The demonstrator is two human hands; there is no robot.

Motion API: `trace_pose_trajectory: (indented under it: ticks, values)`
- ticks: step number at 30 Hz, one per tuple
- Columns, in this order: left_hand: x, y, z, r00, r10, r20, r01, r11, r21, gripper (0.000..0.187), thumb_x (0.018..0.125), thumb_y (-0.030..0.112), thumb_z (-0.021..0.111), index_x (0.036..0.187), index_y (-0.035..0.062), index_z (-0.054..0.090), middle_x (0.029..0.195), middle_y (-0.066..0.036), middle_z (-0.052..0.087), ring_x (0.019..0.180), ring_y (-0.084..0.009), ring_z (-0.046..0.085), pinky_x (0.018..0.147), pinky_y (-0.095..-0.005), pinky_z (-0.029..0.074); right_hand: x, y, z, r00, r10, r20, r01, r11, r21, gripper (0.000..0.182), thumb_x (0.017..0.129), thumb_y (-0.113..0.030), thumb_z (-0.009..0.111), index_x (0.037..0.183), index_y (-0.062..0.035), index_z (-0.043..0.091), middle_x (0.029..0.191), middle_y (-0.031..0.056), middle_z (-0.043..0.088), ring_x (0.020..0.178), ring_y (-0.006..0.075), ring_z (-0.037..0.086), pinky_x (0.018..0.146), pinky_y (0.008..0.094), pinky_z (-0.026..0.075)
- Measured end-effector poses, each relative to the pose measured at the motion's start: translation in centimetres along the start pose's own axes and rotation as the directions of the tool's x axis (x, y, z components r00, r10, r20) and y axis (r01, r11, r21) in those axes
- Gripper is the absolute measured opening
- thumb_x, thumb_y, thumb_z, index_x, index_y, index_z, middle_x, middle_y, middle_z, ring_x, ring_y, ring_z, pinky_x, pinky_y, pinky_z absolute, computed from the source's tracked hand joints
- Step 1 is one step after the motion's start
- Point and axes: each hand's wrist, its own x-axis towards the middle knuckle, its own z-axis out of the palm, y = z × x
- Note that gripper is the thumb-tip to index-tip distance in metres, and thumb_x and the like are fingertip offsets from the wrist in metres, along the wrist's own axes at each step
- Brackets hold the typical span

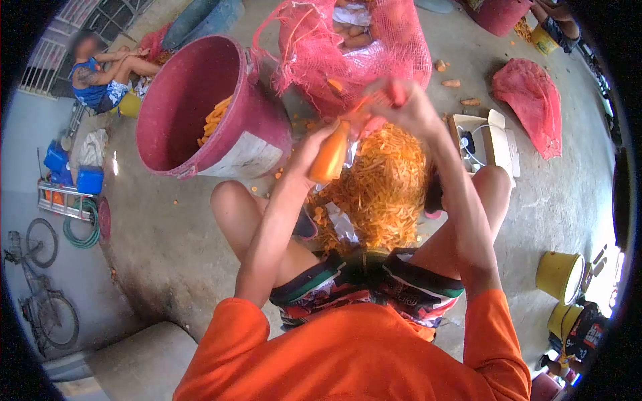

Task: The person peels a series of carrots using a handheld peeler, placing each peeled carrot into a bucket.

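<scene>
My left hand (309,148) is wrapped round a peeled carrot (330,159), its thick end tilted toward me. My right hand (416,112), smeared by motion, is closed on a peeler with a red handle (399,93), just beyond the carrot's far end. The peeler's blade is too blurred to make out. Below both hands, between my legs, lies a large heap of orange carrot peelings (391,190). A pink mesh sack (401,63) holding unpeeled carrots (358,40) stands open beyond my hands.
At left, a big pink tub (257,123) leans toward me with peeled carrots (215,121) inside. An open cardboard box (498,144) and a red mesh sack (531,100) lie at right. Loose carrots dot the concrete floor. Other people sit at far left and right.
</scene>
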Motion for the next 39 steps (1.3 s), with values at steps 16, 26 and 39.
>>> trace_pose_trajectory:
  ticks: [16, 26, 39]
  values:
    - [0.5, 0.3, -1.5, 1.000, -0.023, -0.005, 0.023, 0.999, -0.037, 0.019, 0.100, 0.024, 0.064, 0.112, 0.0104, 0.061, 0.094, -0.006, 0.066, 0.082, -0.0164, 0.068, 0.062, -0.0298, 0.058, 0.1, 0.9, -1.1, 0.985, -0.068, -0.158, 0.050, 0.992, -0.116, 0.025, 0.085, -0.005, 0.078, 0.109, -0.0030, 0.071, 0.099, 0.0042, 0.074, 0.089, 0.0106, 0.067, 0.080, 0.0317, 0.056]
    - [-0.4, 0.8, -1.1, 0.999, 0.009, 0.042, -0.009, 1.000, 0.003, 0.028, 0.100, 0.027, 0.062, 0.119, 0.0063, 0.061, 0.100, -0.007, 0.069, 0.082, -0.0168, 0.069, 0.063, -0.0295, 0.059, 0.9, 1.9, -0.4, 0.984, -0.156, -0.087, 0.154, 0.988, -0.030, 0.016, 0.089, -0.004, 0.074, 0.105, -0.0021, 0.073, 0.107, 0.0083, 0.075, 0.093, 0.0116, 0.070, 0.082, 0.0273, 0.058]
    - [0.0, 0.0, -0.6, 0.995, 0.089, -0.041, -0.078, 0.970, 0.230, 0.016, 0.103, 0.028, 0.061, 0.109, 0.0130, 0.061, 0.098, -0.003, 0.068, 0.082, -0.0115, 0.068, 0.062, -0.0259, 0.056, -0.1, -0.1, -1.6, 0.996, 0.056, -0.064, -0.057, 0.998, -0.024, 0.021, 0.086, -0.007, 0.078, 0.105, -0.0039, 0.072, 0.099, 0.0072, 0.075, 0.095, 0.0140, 0.069, 0.084, 0.0332, 0.056]
